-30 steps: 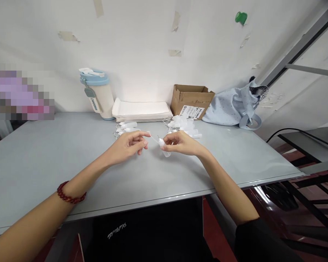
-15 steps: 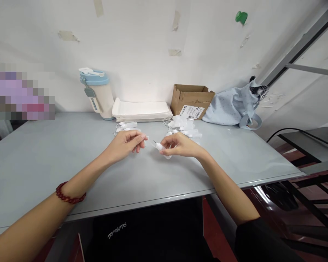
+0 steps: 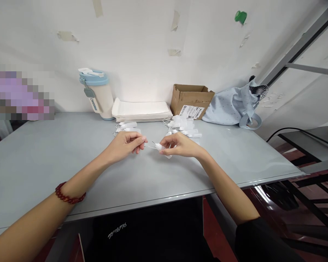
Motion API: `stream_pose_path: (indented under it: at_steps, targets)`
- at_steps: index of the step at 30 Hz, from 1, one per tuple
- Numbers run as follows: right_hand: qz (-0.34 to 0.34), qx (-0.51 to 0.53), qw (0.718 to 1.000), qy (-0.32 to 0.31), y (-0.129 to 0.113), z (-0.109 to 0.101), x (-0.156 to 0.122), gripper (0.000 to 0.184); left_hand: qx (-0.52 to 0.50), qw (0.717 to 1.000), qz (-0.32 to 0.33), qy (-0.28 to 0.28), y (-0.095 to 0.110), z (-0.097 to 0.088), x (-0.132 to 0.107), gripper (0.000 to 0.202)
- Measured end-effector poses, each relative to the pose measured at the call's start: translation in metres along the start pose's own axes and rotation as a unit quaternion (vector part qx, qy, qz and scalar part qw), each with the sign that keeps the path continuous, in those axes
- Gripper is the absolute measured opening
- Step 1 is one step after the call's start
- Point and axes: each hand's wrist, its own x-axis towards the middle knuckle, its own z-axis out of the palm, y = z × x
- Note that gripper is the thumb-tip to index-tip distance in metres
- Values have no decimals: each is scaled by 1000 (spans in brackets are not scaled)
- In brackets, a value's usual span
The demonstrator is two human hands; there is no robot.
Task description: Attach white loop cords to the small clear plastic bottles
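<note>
My right hand [image 3: 177, 145] is closed around a small white needle-tip bottle [image 3: 158, 146], its thin dark needle pointing up and to the left. A thin white strap runs from the bottle's neck to my left hand [image 3: 132, 142]. There the thumb and fingers pinch the small translucent cap [image 3: 145, 144] at the strap's end, mostly hidden by the fingertips. Cap and needle are apart. Behind my right hand lies a pile of similar bottles [image 3: 187, 125]. A smaller group of bottles [image 3: 128, 125] lies just beyond my left hand.
Along the wall at the back of the grey table [image 3: 120, 185] stand a cream-and-blue tumbler [image 3: 101, 96], a stack of white sheets [image 3: 142, 111], an open cardboard box [image 3: 191, 100] and a light blue cloth bag [image 3: 229, 105]. The table's front edge runs below my forearms.
The cap in my left fingers has turned and dropped slightly, and the strap now lies lower beside the needle. My right hand has stayed nearly still with the bottle.
</note>
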Motion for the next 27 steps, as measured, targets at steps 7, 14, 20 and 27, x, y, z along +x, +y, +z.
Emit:
stream_pose_path:
  at_steps: [7,14,20,27]
  targets:
    - [-5,-7,1000,22,-2,2,0,29,-21,999,14,-35,3,1,-3,28]
    - [-13,-9,1000,13,-2,5,0,34,-23,999,16,-47,-1,2,-3,28]
    - [-14,-11,1000,13,-2,6,0,34,-24,999,15,-46,1,2,-3,28]
    - [-15,-3,1000,15,-2,6,0,33,-36,998,12,-46,2,2,-3,27]
